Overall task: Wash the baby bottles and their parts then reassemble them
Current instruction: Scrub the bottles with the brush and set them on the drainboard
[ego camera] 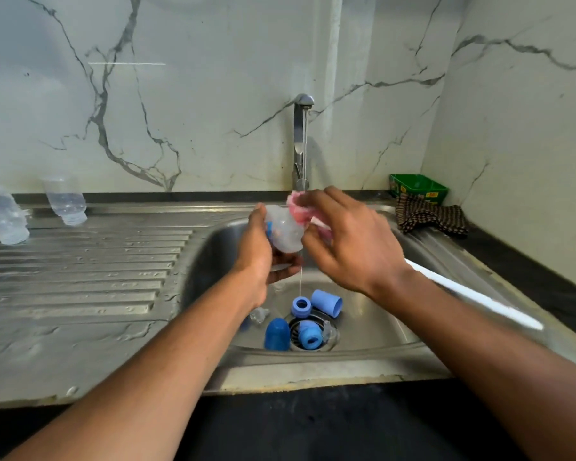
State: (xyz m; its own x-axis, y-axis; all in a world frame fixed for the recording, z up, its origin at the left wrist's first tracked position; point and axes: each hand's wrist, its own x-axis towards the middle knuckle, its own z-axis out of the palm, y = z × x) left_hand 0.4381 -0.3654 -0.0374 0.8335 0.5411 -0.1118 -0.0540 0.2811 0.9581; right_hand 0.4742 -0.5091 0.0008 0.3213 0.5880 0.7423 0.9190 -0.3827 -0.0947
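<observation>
Home kitchen, stainless steel sink [363,331] with ribbed drainboard [80,267], running tap [300,138], marble-look wall panels [180,94], dark countertop [529,261], checked dishcloth [429,217], green box [418,186] in corner

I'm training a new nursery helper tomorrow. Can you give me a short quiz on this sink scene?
1. True or false: the tap is running.
2. How many clear bottles lie on the drainboard?
3. What does the right hand hold against the bottle that is in the left hand? A) pink sponge B) green box C) checked cloth

Key: 1 true, water streams from it. 2 two, one at the far left and one beside it. 3 A, the sponge; the box and cloth sit right of the sink.
</observation>
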